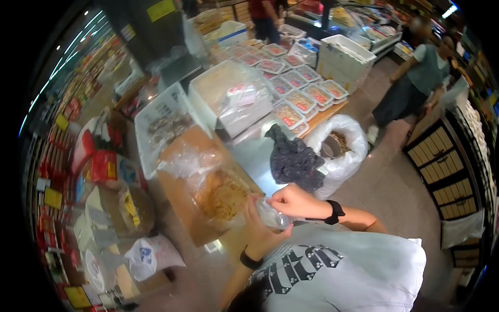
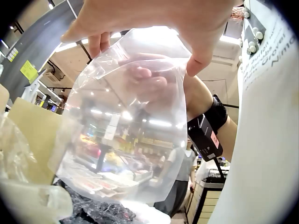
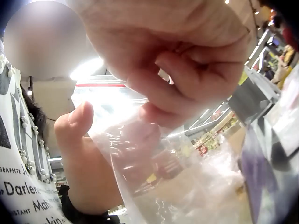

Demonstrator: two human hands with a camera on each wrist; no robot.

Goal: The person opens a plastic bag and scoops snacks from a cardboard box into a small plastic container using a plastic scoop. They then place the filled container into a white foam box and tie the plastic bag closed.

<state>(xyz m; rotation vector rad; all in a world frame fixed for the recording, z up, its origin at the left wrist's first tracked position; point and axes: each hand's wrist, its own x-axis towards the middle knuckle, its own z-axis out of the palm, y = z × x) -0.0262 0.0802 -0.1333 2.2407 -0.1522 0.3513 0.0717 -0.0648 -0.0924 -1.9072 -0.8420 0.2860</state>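
Two hands hold one clear plastic bag [image 1: 271, 214] at the near edge of the counter [image 1: 257, 156], close to the person's chest. Left hand [image 1: 258, 229]: fingers curled round the bag from below, thumb raised along its side. Right hand [image 1: 293, 200]: fingertips pinching the bag's upper rim from above, wrist wearing a black band [image 1: 335, 211]. The bag [image 2: 126, 126] hangs between both hands, transparent, with nothing in it that can be made out; the right hand's fingers [image 2: 145, 77] show through the film. In the right wrist view the right hand [image 3: 182, 65] nips the rim while the left hand [image 3: 86, 158] grips the bag [image 3: 154, 177] at its side.

Items on the counter: one large open plastic bag of brown crumbly goods [image 1: 221, 195] just beyond the hands, toward the left edge; one dark crumpled heap [image 1: 295, 161] just beyond the right hand; one white sack [image 1: 340, 148] at the right edge; white bins [image 1: 228, 96] toward the far left; rows of labelled trays [image 1: 299, 88] toward the far edge.
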